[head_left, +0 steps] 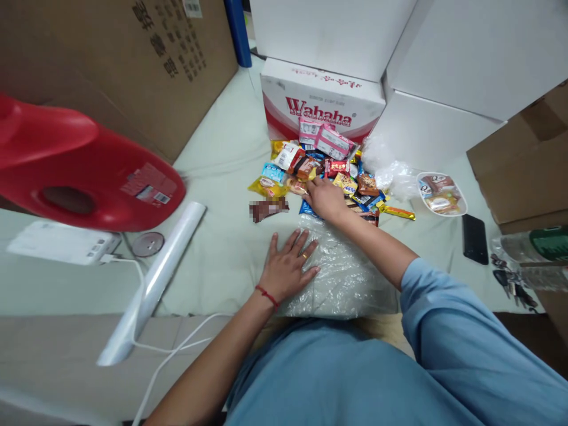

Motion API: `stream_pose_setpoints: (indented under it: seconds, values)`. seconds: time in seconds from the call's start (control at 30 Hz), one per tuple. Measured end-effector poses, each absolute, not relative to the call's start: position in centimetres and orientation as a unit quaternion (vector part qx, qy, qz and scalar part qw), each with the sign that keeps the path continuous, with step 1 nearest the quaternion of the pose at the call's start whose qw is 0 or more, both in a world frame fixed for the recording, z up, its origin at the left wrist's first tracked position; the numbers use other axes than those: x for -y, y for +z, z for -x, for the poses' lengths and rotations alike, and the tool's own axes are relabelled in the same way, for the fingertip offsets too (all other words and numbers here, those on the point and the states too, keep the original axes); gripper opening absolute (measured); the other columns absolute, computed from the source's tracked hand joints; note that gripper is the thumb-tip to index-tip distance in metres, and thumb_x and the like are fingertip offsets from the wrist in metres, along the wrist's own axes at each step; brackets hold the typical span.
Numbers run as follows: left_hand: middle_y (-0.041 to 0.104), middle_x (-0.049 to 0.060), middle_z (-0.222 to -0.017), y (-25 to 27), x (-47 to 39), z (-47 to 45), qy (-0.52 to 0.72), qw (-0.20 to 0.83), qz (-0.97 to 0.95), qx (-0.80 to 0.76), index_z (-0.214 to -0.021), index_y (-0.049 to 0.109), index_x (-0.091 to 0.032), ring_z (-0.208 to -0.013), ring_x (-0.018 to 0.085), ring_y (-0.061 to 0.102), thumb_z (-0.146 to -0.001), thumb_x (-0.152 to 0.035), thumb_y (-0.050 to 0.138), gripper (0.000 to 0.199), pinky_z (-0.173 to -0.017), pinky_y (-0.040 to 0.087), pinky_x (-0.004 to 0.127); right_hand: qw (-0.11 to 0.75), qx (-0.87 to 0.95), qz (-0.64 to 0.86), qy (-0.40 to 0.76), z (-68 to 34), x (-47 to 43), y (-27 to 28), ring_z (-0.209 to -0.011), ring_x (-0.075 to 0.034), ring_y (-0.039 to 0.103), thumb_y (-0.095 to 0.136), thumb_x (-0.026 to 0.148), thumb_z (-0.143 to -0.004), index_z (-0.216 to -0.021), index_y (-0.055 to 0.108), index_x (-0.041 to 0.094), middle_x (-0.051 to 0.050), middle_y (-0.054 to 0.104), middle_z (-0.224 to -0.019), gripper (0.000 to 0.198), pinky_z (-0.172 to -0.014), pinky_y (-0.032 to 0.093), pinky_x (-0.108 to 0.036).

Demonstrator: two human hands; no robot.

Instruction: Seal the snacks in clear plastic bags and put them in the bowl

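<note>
My left hand (288,266) lies flat with fingers spread, at the left edge of a clear plastic bag (346,272). At the front of a heap of wrapped snacks, my right hand (326,196) is bent down with its fingers closed on a small snack packet (296,186); the fingertips are partly hidden. Around it are a yellow packet (345,184), a red packet (336,168), pink packets (335,143) and a yellow stick-shaped packet (399,212). A brown wrapped snack (270,209) lies apart, left of the heap.
Behind the heap stands a Wahaha carton (322,97). To the right are crumpled clear plastic (390,165), a white tub of snacks (461,201), a phone (474,238) and keys (515,287). A red jug (110,171), power bank (62,241) and plastic roll (155,278) are left.
</note>
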State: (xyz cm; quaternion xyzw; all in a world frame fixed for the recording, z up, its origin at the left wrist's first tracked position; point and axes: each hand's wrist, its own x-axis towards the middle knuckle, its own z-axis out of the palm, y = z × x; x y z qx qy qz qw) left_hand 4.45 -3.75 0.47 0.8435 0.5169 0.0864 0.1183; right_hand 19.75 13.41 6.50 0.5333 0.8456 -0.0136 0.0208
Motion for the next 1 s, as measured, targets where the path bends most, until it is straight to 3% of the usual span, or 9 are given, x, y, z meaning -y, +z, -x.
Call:
stream_pose_setpoints:
  seconds: [0.07,0.23,0.43,0.5,0.6,0.77,0.87,0.93,1.0]
  values:
    - [0.034,0.005,-0.174,0.4,3.7,-4.4,0.085,0.116,-0.845,-0.515,-0.161,0.047,-0.034,-0.162,0.030,0.030,-0.102,-0.065,0.046,0.066,-0.133,0.002,0.067,0.022,-0.814,-0.581,-0.021,-19.1,-14.0,6.1,-0.117,-0.033,0.064,0.050,0.043,-0.107,-0.135,0.064,0.013,-0.021,0.067,-0.134,0.043,-0.086,0.051,-0.038]
    - [0.033,0.006,-0.175,0.2,3.7,-4.4,0.085,0.111,-0.845,-0.516,-0.161,0.045,-0.034,-0.162,0.031,0.030,-0.102,-0.065,0.046,0.067,-0.133,0.002,0.067,0.003,-0.810,-0.585,-0.046,-19.9,-14.9,6.9,-0.109,-0.032,0.070,0.037,0.029,-0.110,-0.119,0.073,0.015,-0.019,0.072,-0.124,0.039,-0.086,0.049,-0.038]
    - [0.033,0.005,-0.175,0.3,3.8,-4.4,0.087,0.110,-0.846,-0.515,-0.161,0.046,-0.036,-0.162,0.032,0.030,-0.102,-0.063,0.049,0.065,-0.132,0.004,0.068,-0.157,-0.809,-0.559,-0.097,-24.6,-12.7,10.5,-0.101,-0.028,0.066,0.049,0.027,-0.100,-0.104,0.072,0.016,-0.015,0.074,-0.117,0.026,-0.084,0.047,-0.035]
    - [0.032,0.005,-0.175,0.3,3.8,-4.4,0.087,0.115,-0.846,-0.514,-0.161,0.046,-0.034,-0.162,0.031,0.030,-0.103,-0.062,0.048,0.064,-0.132,0.003,0.068,-0.200,-0.791,-0.549,-0.182,-27.0,-11.2,11.5,-0.086,-0.022,0.063,0.054,0.033,-0.096,-0.089,0.068,0.018,-0.009,0.072,-0.094,0.022,-0.076,0.045,-0.031]
    - [0.031,0.007,-0.175,0.3,3.8,-4.4,0.085,0.111,-0.847,-0.513,-0.162,0.044,-0.032,-0.163,0.032,0.030,-0.103,-0.060,0.046,0.065,-0.131,0.001,0.070,-0.186,-0.710,-0.554,-0.394,-30.5,-8.4,12.1,-0.059,-0.013,0.045,0.059,0.043,-0.089,-0.071,0.058,0.020,0.002,0.052,-0.063,0.029,-0.059,0.034,-0.026]
    - [0.025,0.014,-0.177,0.0,3.7,-4.4,0.078,0.099,-0.851,-0.510,-0.169,0.027,-0.023,-0.163,0.033,0.030,-0.103,-0.063,0.042,0.079,-0.130,0.000,0.072,-0.089,-0.598,-0.502,-0.618,-33.5,-4.6,9.9,-0.048,-0.009,0.031,0.064,0.050,-0.080,-0.067,0.055,0.021,0.007,0.040,-0.057,0.033,-0.048,0.022,-0.025]
    - [0.023,0.016,-0.177,-0.1,3.7,-4.4,0.063,0.089,-0.854,-0.508,-0.169,0.026,-0.020,-0.163,0.034,0.029,-0.104,-0.065,0.038,0.080,-0.129,0.000,0.073,-0.034,-0.625,-0.548,-0.555,-34.2,-3.6,8.2,-0.050,-0.011,0.037,0.058,0.054,-0.090,-0.070,0.059,0.020,0.004,0.045,-0.057,0.039,-0.051,0.029,-0.026]
    - [0.022,0.017,-0.177,-0.1,3.7,-4.5,0.056,0.083,-0.855,-0.509,-0.169,0.027,-0.020,-0.163,0.034,0.028,-0.104,-0.066,0.037,0.081,-0.129,-0.001,0.073,-0.063,-0.678,-0.612,-0.402,-34.5,-3.1,7.8,-0.060,-0.016,0.051,0.053,0.051,-0.098,-0.075,0.064,0.019,-0.002,0.058,-0.066,0.041,-0.061,0.039,-0.029]
    - [0.023,0.017,-0.177,-0.2,3.6,-4.6,0.051,0.078,-0.855,-0.510,-0.170,0.025,-0.020,-0.163,0.034,0.028,-0.104,-0.066,0.035,0.081,-0.129,-0.002,0.072,-0.119,-0.733,-0.616,-0.262,-34.6,-2.5,7.7,-0.082,-0.022,0.064,0.051,0.045,-0.103,-0.090,0.072,0.018,-0.009,0.071,-0.089,0.036,-0.077,0.048,-0.033]
